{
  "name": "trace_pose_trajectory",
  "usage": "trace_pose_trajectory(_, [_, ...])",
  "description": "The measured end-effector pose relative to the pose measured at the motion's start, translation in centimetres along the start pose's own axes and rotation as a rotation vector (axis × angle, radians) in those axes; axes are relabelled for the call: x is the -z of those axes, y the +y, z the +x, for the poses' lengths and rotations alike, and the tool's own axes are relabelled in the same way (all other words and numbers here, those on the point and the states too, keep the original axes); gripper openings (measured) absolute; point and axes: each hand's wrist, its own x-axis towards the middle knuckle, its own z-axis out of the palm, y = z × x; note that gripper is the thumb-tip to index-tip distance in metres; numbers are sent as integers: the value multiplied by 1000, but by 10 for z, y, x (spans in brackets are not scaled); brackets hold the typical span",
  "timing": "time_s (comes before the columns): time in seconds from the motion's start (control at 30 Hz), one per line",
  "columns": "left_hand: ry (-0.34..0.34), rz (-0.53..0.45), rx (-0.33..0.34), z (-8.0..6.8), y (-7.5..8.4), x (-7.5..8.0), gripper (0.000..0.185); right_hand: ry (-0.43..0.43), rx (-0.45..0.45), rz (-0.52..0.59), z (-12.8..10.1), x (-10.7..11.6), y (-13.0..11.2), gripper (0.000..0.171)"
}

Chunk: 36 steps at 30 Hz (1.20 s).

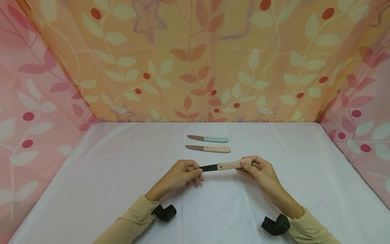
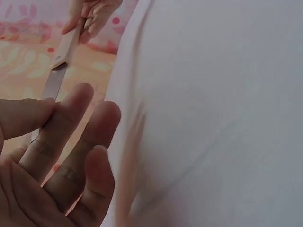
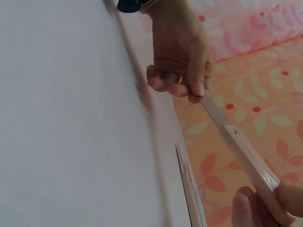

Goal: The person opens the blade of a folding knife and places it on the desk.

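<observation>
A small knife (image 1: 223,166) with a dark blade and a pale wooden handle is held level above the white table (image 1: 91,176), between both hands. My left hand (image 1: 186,173) pinches the blade tip; the blade (image 2: 51,85) runs out from its fingers in the left wrist view. My right hand (image 1: 256,166) grips the handle end, and that handle (image 3: 251,163) also crosses the right wrist view. Two more knives lie side by side farther back: one with a light blue handle (image 1: 208,138), one with a peach handle (image 1: 208,148).
The white cloth covers the whole table. Floral fabric walls stand around it: orange at the back (image 1: 195,61), pink at the left (image 1: 33,112) and right (image 1: 362,118). Black wrist mounts (image 1: 164,212) sit over the near table edge.
</observation>
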Motion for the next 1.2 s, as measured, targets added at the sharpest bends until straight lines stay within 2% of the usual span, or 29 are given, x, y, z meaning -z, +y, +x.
trace_pose_trajectory(0.2, [6, 35, 34, 1, -3, 13, 16, 10, 69, -390, 0, 3, 6, 31])
trace_pose_trajectory(0.3, [8, 48, 41, 3, -8, 18, 15, 16, 67, -507, 0, 4, 8, 32])
trace_pose_trajectory(0.43, [15, 88, 25, 6, -12, 22, 15, 10, 66, -525, 2, 5, 11, 35])
trace_pose_trajectory(0.73, [104, 198, 16, 7, -15, 32, 15, -27, 63, -539, 10, 4, 18, 32])
trace_pose_trajectory(0.9, [155, 193, 45, 14, -18, 37, 16, -39, 67, -594, 21, 4, 18, 30])
trace_pose_trajectory(1.07, [204, 214, 103, 21, -20, 42, 18, -46, 36, -658, 36, 4, 17, 32])
trace_pose_trajectory(1.2, [225, 220, 121, 25, -21, 45, 19, -46, 12, -684, 46, 5, 17, 33])
